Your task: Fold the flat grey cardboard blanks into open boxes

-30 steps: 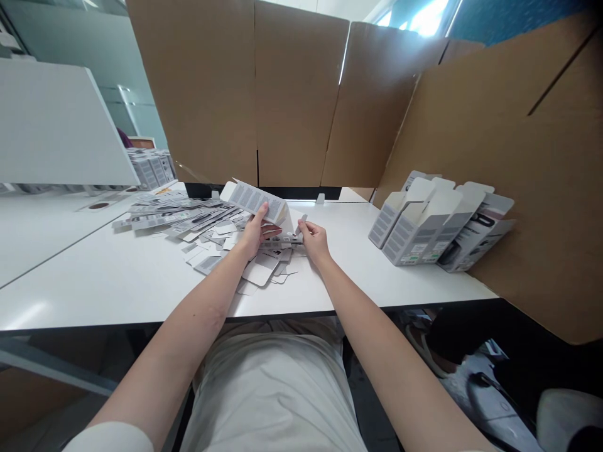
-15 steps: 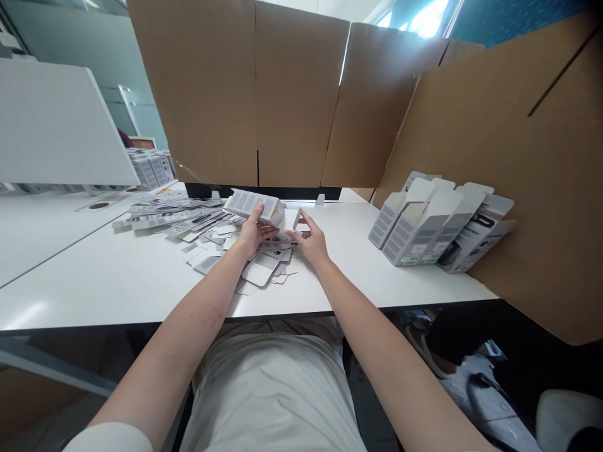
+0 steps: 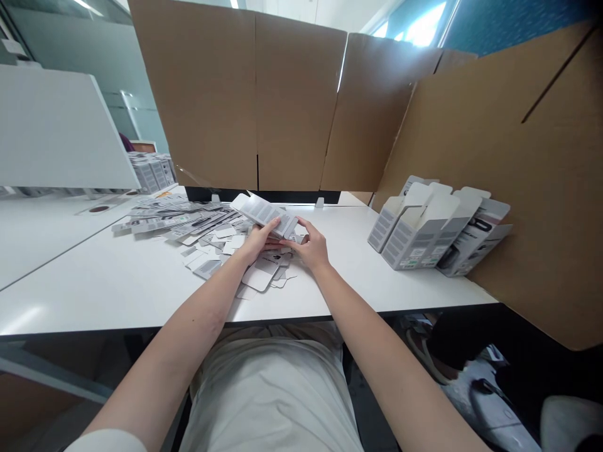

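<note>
A grey-and-white carton (image 3: 264, 211) is held above the white table, tilted, with open flaps at its far left end. My left hand (image 3: 258, 241) grips it from the left and below, thumb on the printed side. At the carton's near right end, my right hand (image 3: 311, 243) pinches the end between thumb and fingers. Flat, unfolded cartons (image 3: 207, 265) lie in a loose pile under and to the left of my hands. Several opened-up cartons (image 3: 412, 235) stand close together on the right, their top flaps raised.
Tall brown cardboard panels (image 3: 296, 107) stand behind and to the right of the white table (image 3: 117, 282). A white panel (image 3: 56, 129) rises at the left, with more cartons (image 3: 151, 172) stacked beyond it. A bag (image 3: 490, 402) lies below the table at the right.
The carton has tipped and shifted slightly right; its near right end flap, raised before, is now folded in against the end. My right hand has closed onto that end.
</note>
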The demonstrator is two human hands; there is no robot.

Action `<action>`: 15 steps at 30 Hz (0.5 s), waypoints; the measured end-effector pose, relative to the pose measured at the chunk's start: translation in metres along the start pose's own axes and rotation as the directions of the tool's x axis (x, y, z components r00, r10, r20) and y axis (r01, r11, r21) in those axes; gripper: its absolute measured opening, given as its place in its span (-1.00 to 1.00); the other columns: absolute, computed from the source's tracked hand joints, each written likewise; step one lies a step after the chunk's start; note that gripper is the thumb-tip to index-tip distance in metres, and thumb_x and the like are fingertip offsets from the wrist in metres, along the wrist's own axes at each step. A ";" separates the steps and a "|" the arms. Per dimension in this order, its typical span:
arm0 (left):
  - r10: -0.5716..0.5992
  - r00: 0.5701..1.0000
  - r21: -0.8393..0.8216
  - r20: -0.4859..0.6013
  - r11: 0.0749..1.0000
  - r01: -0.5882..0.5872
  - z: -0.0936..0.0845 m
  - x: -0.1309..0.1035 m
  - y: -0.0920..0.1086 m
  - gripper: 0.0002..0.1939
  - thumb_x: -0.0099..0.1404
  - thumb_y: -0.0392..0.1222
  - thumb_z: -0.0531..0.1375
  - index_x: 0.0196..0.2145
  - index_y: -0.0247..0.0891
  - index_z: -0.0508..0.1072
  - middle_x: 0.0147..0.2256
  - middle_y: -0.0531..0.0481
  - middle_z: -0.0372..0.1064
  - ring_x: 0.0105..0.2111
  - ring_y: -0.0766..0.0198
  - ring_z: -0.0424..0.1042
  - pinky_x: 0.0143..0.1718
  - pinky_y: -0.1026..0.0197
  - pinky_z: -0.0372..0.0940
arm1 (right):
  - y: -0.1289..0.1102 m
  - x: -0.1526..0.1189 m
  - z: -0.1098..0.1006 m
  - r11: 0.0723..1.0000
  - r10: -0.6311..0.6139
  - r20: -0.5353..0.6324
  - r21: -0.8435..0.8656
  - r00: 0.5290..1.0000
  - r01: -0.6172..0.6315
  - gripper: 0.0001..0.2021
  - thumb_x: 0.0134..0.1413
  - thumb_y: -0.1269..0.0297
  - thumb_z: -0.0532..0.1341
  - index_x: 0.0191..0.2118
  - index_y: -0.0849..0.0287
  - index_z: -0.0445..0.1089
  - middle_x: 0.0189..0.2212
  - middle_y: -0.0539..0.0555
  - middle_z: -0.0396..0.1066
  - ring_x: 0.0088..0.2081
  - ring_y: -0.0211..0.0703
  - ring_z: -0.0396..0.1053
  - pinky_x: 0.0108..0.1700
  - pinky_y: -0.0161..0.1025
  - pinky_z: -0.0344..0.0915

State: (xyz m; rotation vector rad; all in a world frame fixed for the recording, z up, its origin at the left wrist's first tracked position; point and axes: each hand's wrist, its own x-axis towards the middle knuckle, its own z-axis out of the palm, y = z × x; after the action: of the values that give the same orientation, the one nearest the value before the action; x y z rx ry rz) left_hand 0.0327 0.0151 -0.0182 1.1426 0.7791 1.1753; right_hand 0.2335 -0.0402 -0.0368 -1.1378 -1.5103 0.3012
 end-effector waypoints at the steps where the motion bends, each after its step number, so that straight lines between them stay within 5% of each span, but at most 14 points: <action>1: -0.003 1.000 0.007 0.002 1.000 0.003 0.000 0.000 0.000 -0.17 0.32 0.25 0.62 0.31 -0.19 0.44 -0.18 -0.21 0.75 -0.28 -0.16 0.81 -0.15 -0.13 0.74 | 0.000 0.000 0.000 1.000 0.009 -0.004 -0.004 1.000 -0.009 -0.19 0.14 -0.25 0.61 0.43 -0.08 0.59 0.25 0.12 0.71 -0.42 -0.15 0.31 -0.26 -0.09 0.39; 10: 0.027 0.999 0.024 -0.033 0.999 -0.026 0.005 -0.004 -0.003 -0.10 0.23 0.27 0.67 0.28 -0.19 0.41 -0.16 -0.22 0.75 -0.27 -0.16 0.81 -0.14 -0.15 0.72 | -0.003 0.000 0.000 0.995 -0.006 -0.035 -0.101 0.999 0.002 -0.25 0.08 -0.16 0.66 0.37 -0.12 0.67 0.14 0.14 0.76 -0.05 0.24 0.63 -0.18 -0.04 0.49; 15: 0.014 0.999 -0.029 -0.043 0.999 -0.015 0.003 -0.004 -0.003 -0.07 0.20 0.24 0.70 0.28 -0.18 0.38 -0.18 -0.19 0.74 -0.31 -0.12 0.79 -0.12 -0.15 0.70 | -0.003 0.000 -0.001 0.986 -0.089 0.017 -0.141 0.996 0.090 -0.27 0.11 -0.14 0.66 0.37 -0.09 0.66 0.30 0.16 0.70 0.04 0.30 0.66 -0.06 0.05 0.54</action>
State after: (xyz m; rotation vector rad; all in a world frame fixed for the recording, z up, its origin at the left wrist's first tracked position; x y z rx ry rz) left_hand 0.0352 0.0109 -0.0209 1.1039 0.7844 1.2229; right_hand 0.2325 -0.0421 -0.0341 -1.1767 -1.6073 0.1406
